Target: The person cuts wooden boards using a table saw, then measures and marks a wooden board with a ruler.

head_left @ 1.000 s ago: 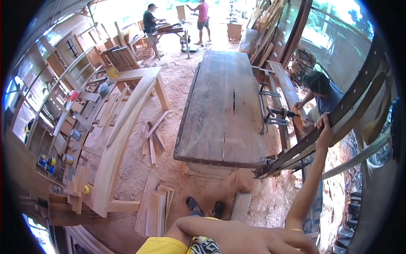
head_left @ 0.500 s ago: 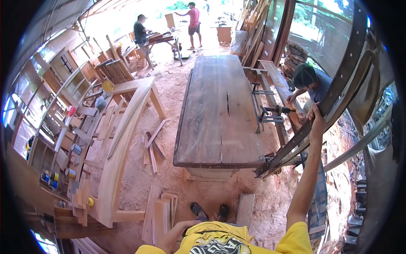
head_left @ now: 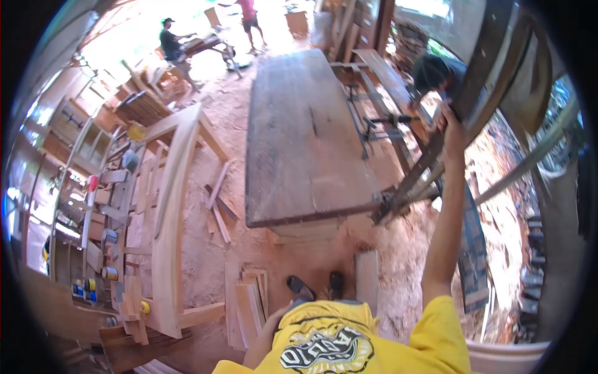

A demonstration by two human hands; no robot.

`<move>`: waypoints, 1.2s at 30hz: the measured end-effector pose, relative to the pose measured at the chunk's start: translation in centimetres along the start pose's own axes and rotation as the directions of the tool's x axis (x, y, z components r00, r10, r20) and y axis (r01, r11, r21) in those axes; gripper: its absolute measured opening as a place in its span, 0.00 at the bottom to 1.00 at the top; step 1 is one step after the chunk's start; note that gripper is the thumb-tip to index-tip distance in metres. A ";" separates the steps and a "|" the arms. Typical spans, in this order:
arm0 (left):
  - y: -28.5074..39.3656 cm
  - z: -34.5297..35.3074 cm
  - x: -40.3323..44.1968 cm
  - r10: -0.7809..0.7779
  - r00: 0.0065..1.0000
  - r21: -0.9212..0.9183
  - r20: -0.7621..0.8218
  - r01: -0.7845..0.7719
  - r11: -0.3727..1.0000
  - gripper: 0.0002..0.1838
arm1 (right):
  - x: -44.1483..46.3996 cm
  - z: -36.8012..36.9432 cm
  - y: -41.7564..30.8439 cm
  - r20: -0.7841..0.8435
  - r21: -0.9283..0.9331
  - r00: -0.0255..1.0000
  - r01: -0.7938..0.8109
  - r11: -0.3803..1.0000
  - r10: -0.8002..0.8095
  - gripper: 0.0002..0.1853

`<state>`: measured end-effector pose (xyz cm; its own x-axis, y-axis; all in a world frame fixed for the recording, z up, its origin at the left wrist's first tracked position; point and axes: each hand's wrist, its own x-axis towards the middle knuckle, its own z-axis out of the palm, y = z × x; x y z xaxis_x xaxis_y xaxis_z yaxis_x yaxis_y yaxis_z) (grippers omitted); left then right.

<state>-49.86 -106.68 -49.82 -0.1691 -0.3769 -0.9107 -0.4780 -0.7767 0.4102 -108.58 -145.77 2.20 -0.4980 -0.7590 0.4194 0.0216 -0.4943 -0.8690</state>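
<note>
My right arm reaches forward to the right, and my right hand (head_left: 450,123) is wrapped around a long dark bar (head_left: 430,146) that rises toward the upper right. The bar's lower end, with a clamp-like fitting (head_left: 385,209), lies by the near right corner of a wide dark wooden slab (head_left: 305,149). My left hand (head_left: 281,315) hangs low beside my hip, mostly hidden by the yellow shirt, and its fingers do not show. Clamps (head_left: 383,128) stick out along the slab's right side.
A co-worker in a dark cap (head_left: 431,73) bends over a plank (head_left: 380,68) beyond the bar. To the left stand a pale wooden frame (head_left: 171,230) and loose offcuts (head_left: 218,206). Boards (head_left: 249,305) lie near my feet. Two people work at a far table (head_left: 205,43).
The view has tilted down, so the slab and the far people sit higher and farther left in the picture. My right hand stays on the bar.
</note>
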 end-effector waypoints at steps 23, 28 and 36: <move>31.0 -23.3 1.4 0.514 0.298 0.276 -0.804 -0.579 0.767 0.20 | -1.0 1.1 -2.1 -0.016 0.083 1.000 0.002 0.997 -0.001 0.05; 38.6 -29.6 7.7 0.450 0.331 0.394 -0.829 -0.225 0.891 0.36 | -1.2 0.9 -2.3 0.058 0.064 0.998 0.000 0.998 -0.004 0.09; 41.1 -26.1 12.5 0.343 0.300 0.342 -0.890 -0.057 0.938 0.48 | -1.2 0.7 -2.3 0.112 0.112 0.994 0.000 0.994 -0.012 0.10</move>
<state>-49.08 -156.47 -43.05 0.5524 -0.8288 -0.0893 -0.7335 -0.5342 0.4202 -107.40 -144.03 3.93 -0.3979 -0.7956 0.4569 0.1183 -0.5383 -0.8344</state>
